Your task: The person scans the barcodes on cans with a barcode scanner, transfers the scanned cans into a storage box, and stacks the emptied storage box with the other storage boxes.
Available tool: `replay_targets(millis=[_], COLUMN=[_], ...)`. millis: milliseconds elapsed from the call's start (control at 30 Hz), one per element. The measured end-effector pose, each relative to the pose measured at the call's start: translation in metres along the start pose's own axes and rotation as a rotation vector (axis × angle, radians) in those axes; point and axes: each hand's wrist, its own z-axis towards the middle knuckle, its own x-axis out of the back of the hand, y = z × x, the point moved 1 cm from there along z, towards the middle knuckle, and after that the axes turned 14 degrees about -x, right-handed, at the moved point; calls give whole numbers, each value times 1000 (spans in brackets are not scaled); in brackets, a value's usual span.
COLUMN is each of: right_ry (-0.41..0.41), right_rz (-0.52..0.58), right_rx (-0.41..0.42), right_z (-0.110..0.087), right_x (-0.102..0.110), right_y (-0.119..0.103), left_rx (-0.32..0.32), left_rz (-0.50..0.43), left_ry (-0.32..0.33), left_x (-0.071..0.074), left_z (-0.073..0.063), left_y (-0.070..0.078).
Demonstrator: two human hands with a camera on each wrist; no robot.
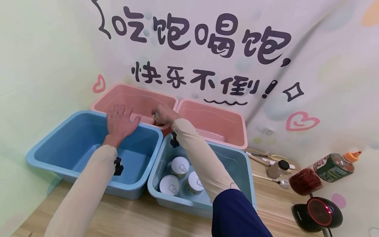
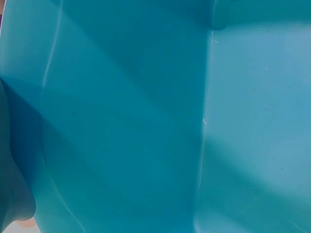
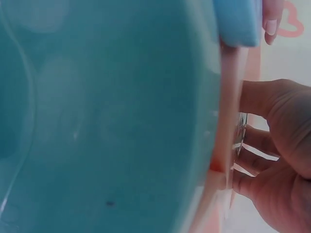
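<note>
My left hand (image 1: 122,122) lies with fingers straight and spread over the back rim of the dark blue bin (image 1: 88,131), beside the left pink bin (image 1: 133,95). My right hand (image 1: 166,115) reaches into the right front corner of that pink bin. Its curled fingers hold a small, shiny, clear-looking object (image 1: 156,116), mostly hidden by the hand. In the right wrist view, a sliver of this object (image 3: 240,130) shows between the fingers. Under my right forearm, the lighter blue bin (image 1: 237,164) contains several tins (image 1: 180,165) with pull-tab lids.
A second pink bin (image 1: 211,121) stands at the back right. To the right lie utensils and a spoon (image 1: 283,183), with a dark-capped jar (image 1: 277,169), an orange-tipped sauce bottle (image 1: 333,167), a dark red container (image 1: 305,180) and a black device with a red glow (image 1: 321,212).
</note>
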Motion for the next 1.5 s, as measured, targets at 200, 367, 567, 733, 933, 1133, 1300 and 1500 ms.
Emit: replay_targets(millis=[200, 367, 567, 733, 933, 1133, 1300, 1500], right_ry=[-9, 17, 5, 0, 13, 20, 15, 4], right_rz=[-52, -159, -170, -169, -189, -191, -186, -205], right_rx=[-6, 30, -5, -25, -20, -11, -6, -22], right_z=[6, 8, 9, 10, 12, 13, 13, 13], right_x=[-5, -6, -8, -9, -11, -11, -11, -12], right_y=[1, 0, 0, 0, 0, 0, -1, -1], left_rx=[7, 11, 10, 11, 14, 10, 7, 11], left_rz=[2, 0, -1, 4, 0, -4, -4, -6], left_ry=[-6, -5, -3, -16, -14, 3, 11, 10], left_x=[-1, 1, 0, -1, 0, -2, -2, -2], left_z=[0, 1, 1, 1, 0, 2, 1, 1], left_y=[-1, 0, -1, -2, -1, -3, -3, -3])
